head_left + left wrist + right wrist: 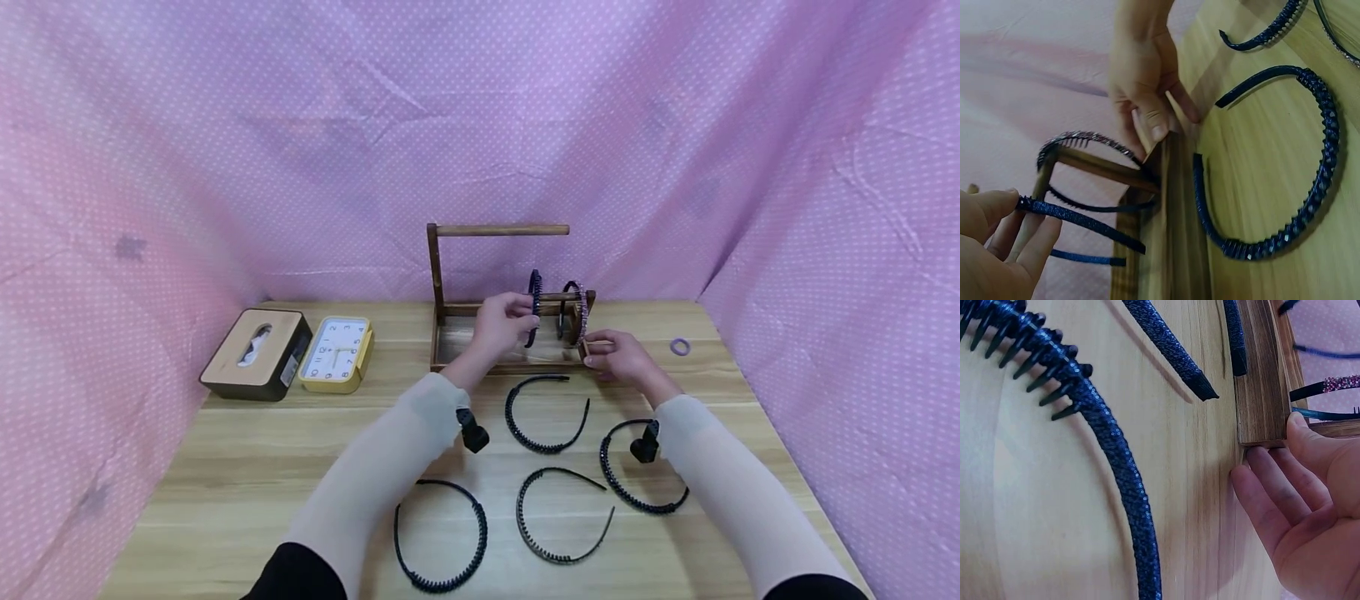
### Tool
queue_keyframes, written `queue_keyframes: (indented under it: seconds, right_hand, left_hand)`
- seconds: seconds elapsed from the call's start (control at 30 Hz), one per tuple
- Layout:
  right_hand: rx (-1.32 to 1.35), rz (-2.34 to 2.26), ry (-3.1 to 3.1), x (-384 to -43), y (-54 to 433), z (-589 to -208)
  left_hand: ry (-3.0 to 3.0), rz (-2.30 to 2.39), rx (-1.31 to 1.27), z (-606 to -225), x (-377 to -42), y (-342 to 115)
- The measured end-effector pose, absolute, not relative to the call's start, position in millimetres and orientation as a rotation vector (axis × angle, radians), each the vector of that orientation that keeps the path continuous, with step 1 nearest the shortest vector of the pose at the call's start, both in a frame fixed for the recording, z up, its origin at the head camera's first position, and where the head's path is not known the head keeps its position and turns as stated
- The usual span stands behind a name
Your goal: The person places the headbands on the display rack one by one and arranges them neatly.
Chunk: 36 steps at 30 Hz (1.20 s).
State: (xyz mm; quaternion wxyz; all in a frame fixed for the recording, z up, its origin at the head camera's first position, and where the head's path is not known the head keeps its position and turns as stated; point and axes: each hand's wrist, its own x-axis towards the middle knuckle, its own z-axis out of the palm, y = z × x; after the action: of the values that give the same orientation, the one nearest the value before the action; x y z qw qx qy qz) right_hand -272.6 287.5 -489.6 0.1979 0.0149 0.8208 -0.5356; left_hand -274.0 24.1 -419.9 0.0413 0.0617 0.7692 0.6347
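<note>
A wooden rack [502, 231] with a tray base, an upper bar and a lower bar stands at the back of the table. My left hand [501, 323] pinches a dark blue toothed headband [535, 287] between thumb and fingers, and it stands upright around the lower bar. Farther right on that bar hang a pink-beaded headband [582, 312] and a dark headband [563, 310]. At the tray's right front corner my right hand [621, 357] grips the wood, thumb over the edge and fingers against the outer end, as the right wrist view shows.
Several dark headbands lie on the table in front, among them one nearest the rack [519, 427] and one at the front left [480, 537]. A tissue box [281, 333] and yellow clock [336, 350] stand left. A purple ring [672, 345] lies right.
</note>
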Motion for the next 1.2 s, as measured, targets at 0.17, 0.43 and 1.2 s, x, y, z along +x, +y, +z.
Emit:
queue_keyframes:
  seconds: [0.17,0.43,1.2]
  right_hand:
    - [0.046,-1.498,2.3,-273,287,-490]
    - [0.031,-1.504,2.303,-273,290,-490]
    - [0.021,-1.507,2.299,-274,288,-490]
  left_hand:
    - [2.388,1.888,0.203,-428,-277,45]
    - [2.519,1.783,0.2,-433,-279,73]
    - [2.365,1.945,0.084,-438,-277,81]
